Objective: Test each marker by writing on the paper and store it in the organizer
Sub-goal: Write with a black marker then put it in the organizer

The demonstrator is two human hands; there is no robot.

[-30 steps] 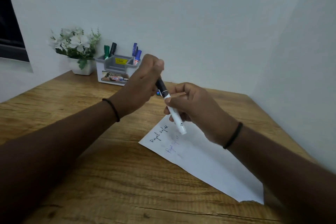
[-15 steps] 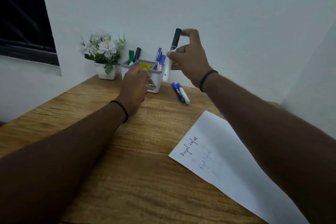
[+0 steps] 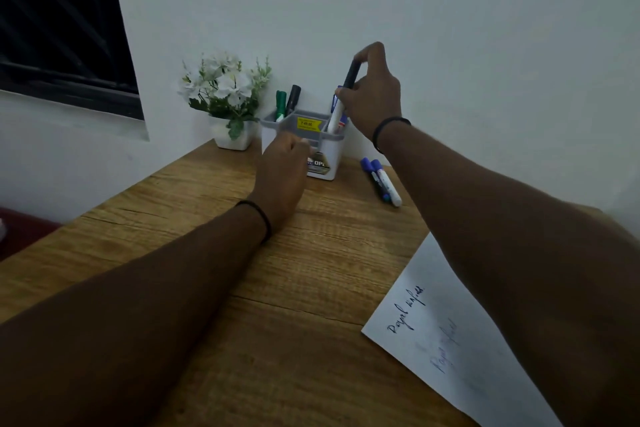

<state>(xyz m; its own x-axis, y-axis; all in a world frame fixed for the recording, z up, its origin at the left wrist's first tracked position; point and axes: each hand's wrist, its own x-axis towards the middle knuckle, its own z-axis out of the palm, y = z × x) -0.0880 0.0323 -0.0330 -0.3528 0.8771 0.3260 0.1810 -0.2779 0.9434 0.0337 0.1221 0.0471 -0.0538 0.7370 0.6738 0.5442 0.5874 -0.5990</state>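
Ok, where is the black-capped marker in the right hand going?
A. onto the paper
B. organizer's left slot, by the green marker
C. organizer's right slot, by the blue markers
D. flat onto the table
C: the right hand lowers the marker into the organizer's right slot beside blue markers.

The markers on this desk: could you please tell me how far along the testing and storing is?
Done: two written lines on the white paper sheet; several markers stand in the grey-and-white plastic organizer. In hand: the right hand lowers a black-capped white marker into it. Left: two blue-capped markers on the wooden desk.
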